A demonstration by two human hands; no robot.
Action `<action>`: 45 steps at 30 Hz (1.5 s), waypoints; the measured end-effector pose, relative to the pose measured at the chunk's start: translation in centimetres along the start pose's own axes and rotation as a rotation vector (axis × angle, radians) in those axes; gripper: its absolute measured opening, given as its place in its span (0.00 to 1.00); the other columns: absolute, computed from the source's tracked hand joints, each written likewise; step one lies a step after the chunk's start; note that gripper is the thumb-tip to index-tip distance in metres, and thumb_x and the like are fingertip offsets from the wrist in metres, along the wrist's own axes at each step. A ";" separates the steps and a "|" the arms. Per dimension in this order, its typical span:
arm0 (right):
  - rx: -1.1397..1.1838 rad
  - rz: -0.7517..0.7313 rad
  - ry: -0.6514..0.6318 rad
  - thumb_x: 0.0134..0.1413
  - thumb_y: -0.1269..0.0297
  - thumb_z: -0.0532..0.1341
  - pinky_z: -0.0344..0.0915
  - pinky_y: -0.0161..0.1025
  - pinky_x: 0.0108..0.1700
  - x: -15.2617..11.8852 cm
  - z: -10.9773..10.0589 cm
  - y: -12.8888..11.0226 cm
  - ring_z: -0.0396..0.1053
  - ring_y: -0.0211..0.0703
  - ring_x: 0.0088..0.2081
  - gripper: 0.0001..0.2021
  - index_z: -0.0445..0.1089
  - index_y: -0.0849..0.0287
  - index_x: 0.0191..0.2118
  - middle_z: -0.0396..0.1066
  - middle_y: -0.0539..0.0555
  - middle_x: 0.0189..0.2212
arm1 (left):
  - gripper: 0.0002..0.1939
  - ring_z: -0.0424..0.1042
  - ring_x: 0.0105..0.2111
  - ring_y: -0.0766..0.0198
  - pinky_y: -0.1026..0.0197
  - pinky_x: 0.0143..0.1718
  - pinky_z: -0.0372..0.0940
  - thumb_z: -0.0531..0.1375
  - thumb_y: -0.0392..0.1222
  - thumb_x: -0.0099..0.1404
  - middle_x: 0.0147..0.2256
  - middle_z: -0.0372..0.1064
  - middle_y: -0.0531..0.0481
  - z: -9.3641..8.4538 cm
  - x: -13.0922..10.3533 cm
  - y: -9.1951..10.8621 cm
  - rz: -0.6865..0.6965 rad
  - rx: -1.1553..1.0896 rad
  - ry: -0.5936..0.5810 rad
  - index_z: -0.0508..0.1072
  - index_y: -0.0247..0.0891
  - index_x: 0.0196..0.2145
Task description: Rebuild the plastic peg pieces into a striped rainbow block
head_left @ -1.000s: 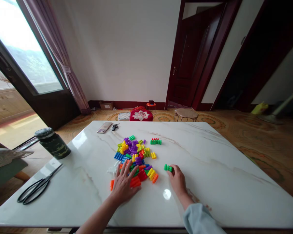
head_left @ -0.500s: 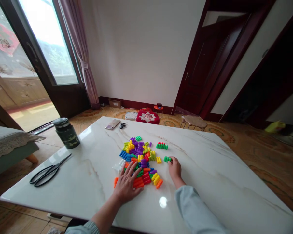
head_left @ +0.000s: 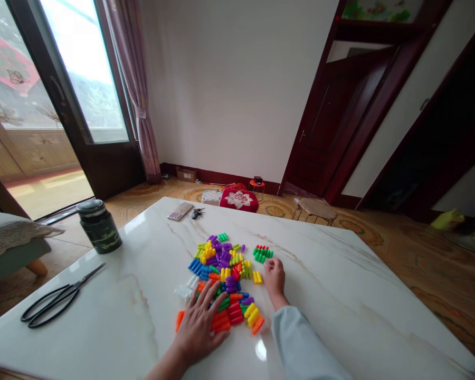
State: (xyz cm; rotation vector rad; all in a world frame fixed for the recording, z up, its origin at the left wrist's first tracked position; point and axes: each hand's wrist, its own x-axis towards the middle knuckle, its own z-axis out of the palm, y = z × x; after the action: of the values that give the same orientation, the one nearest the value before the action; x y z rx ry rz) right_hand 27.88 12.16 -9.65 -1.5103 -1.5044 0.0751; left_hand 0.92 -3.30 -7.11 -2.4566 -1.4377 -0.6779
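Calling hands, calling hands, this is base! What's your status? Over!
Left hand spread over colourful pile. Right hand curled beside green pieces, grip unclear. Scissors off left, clear of both hands. Over.

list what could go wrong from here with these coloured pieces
The right hand is so close to the grouped green pieces that its fingers could nudge them out of line. The left hand lies spread over the mixed pile, so lifting or sliding it might scatter pieces. The yellow pieces beside the right wrist could get brushed aside.
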 end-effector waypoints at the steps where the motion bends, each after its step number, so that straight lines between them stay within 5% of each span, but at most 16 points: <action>1: 0.003 -0.009 -0.005 0.56 0.62 0.52 0.67 0.43 0.37 -0.2 -0.1 0.0 0.68 0.45 0.32 0.09 0.67 0.59 0.33 0.70 0.57 0.32 | 0.42 0.50 0.64 0.45 0.40 0.64 0.44 0.60 0.56 0.57 0.67 0.47 0.47 0.0 0.0 0.0 -0.002 -0.002 -0.006 0.51 0.49 0.66; 11: 0.028 -0.125 -0.158 0.55 0.72 0.51 0.65 0.44 0.50 -0.2 -0.1 -0.3 0.71 0.46 0.44 0.14 0.75 0.58 0.37 0.74 0.57 0.39 | 0.42 0.48 0.65 0.45 0.41 0.64 0.41 0.59 0.57 0.58 0.67 0.44 0.47 0.1 -0.1 0.0 -0.020 -0.005 -0.037 0.50 0.49 0.66; 22: -0.111 -0.194 -0.242 0.55 0.75 0.48 0.64 0.46 0.51 -0.4 -0.7 -1.0 0.69 0.48 0.46 0.20 0.75 0.58 0.45 0.75 0.56 0.45 | 0.41 0.47 0.65 0.46 0.42 0.65 0.38 0.59 0.58 0.59 0.68 0.43 0.47 0.0 0.0 0.0 -0.001 0.007 -0.026 0.51 0.48 0.66; 35: -0.004 -0.140 -0.164 0.54 0.75 0.49 0.68 0.42 0.46 -0.6 -0.1 -0.7 0.71 0.45 0.40 0.16 0.74 0.61 0.37 0.74 0.58 0.36 | 0.39 0.48 0.65 0.48 0.45 0.66 0.32 0.57 0.58 0.60 0.67 0.47 0.47 0.1 0.1 0.0 0.029 0.135 0.048 0.53 0.46 0.66; 45: -0.033 -0.031 -0.014 0.51 0.79 0.48 0.68 0.40 0.46 -2.4 -1.5 -0.7 0.70 0.45 0.41 0.16 0.71 0.59 0.36 0.70 0.57 0.37 | 0.43 0.62 0.59 0.49 0.46 0.61 0.52 0.60 0.63 0.56 0.62 0.59 0.51 3.0 0.0 -2.0 0.058 0.034 0.096 0.49 0.59 0.65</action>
State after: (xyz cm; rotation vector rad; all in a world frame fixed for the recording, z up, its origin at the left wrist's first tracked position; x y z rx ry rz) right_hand 27.80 9.30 -9.74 -1.5147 -1.5472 0.0429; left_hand 0.00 -1.05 -9.78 -2.3953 -1.3264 -0.7415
